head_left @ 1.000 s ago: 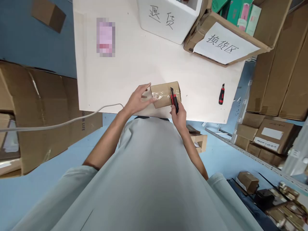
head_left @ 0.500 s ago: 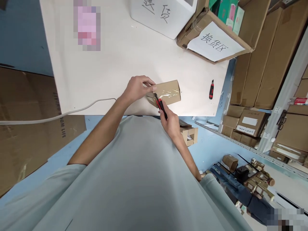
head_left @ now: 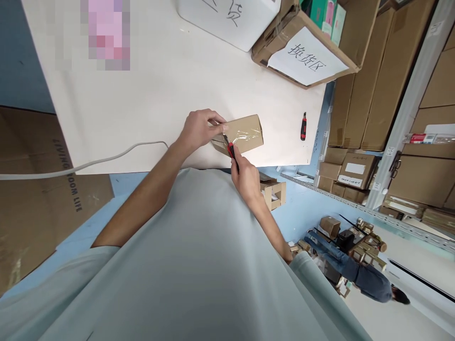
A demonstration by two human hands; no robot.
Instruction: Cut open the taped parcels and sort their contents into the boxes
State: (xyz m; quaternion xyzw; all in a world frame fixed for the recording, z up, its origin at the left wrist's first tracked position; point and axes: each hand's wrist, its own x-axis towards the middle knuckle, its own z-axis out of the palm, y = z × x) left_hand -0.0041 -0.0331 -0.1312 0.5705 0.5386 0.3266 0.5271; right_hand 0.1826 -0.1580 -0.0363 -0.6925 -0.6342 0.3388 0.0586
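A small brown cardboard box [head_left: 245, 129] with shiny clear tape lies near the front edge of the white table [head_left: 142, 104]. My left hand [head_left: 201, 128] pinches the box's left end between thumb and fingers. In my right hand [head_left: 247, 177] is a red and black utility knife [head_left: 230, 148], its tip touching or very close to that same end, beside my left thumb. Exactly what the blade meets is hard to make out. Farther right on the table lies a second red and black utility knife [head_left: 303, 126].
Behind stand a white bin [head_left: 227, 23] and a labelled carton [head_left: 305, 57] holding green and pink boxes. A white cable [head_left: 117, 156] crosses the left front edge. Shelves of cartons [head_left: 377, 80] line the right; a person [head_left: 369, 279] is in the background.
The camera view has shifted, moving most things left in the picture. The knife in my right hand sits slightly closer to my left thumb. Both hands keep their holds.
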